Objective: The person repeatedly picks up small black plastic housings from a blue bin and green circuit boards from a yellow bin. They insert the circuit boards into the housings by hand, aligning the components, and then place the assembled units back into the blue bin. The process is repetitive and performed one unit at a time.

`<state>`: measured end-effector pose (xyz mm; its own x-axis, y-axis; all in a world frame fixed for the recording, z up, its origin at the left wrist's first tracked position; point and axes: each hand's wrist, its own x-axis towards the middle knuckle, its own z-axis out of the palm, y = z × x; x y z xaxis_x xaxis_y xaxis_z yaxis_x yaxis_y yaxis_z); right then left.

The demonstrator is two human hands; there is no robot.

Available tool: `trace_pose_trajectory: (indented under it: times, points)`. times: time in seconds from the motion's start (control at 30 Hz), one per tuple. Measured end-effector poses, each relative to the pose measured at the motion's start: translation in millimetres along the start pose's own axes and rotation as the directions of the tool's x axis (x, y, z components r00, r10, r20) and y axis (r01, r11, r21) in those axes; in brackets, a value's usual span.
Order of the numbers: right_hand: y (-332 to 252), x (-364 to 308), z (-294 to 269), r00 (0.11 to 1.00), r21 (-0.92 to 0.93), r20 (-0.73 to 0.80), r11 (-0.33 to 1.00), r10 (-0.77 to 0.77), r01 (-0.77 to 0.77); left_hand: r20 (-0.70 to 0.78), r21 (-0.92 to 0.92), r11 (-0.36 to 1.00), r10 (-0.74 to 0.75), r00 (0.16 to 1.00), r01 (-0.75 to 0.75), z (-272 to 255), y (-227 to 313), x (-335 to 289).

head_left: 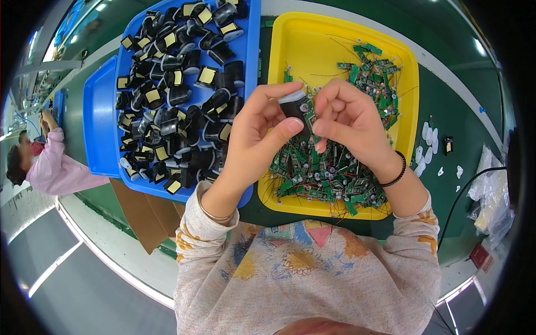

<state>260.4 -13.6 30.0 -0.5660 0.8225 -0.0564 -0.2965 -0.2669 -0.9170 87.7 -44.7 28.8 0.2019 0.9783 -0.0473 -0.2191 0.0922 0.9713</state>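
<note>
The left hand [259, 128] grasps a small black housing [292, 109], its index finger stretched over the pale grey cap [291, 96] and its thumb pressing the near part of the side. The housing is raised over the left part of a yellow tray [315, 42], its long axis running roughly away from the wearer with a slight lean to the left — the capped end points away, the other end back toward the body.

The right hand [352, 120] pinches a narrow green circuit board [311, 120] between thumb and fingers, the other fingers curled. The board stands lengthwise along the housing's right side, close against it; whether it sits partly inside cannot be told. Any print on it is too small to read.

Both forearms come in from below, angled inward so the hands meet in front of the chest — the right wrist wears a dark beaded bracelet [397, 170].

Loose boards with thin wires heap in the yellow tray. A blue tray [254, 39] to the left holds many black housings, several bearing plain pale-yellow patches. White oval pieces [429, 137] lie on the green surface [446, 106] at right.
</note>
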Motion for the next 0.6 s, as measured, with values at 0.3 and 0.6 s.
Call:
trace_pose_trajectory:
  times: [0.3,0.6]
  points:
    - [-3.9,1.1,-5.6,0.983,-0.032,0.016,0.983,0.181,-0.18,-0.017,0.418,0.892,0.197,0.98,-0.172,-4.8,-7.1,-0.8]
    - [5.1,-2.9,1.6,0.992,-0.427,-0.075,0.903,-0.099,0.058,0.038,0.248,0.948,0.195,0.98,-0.198,0.4,-7.0,4.1]
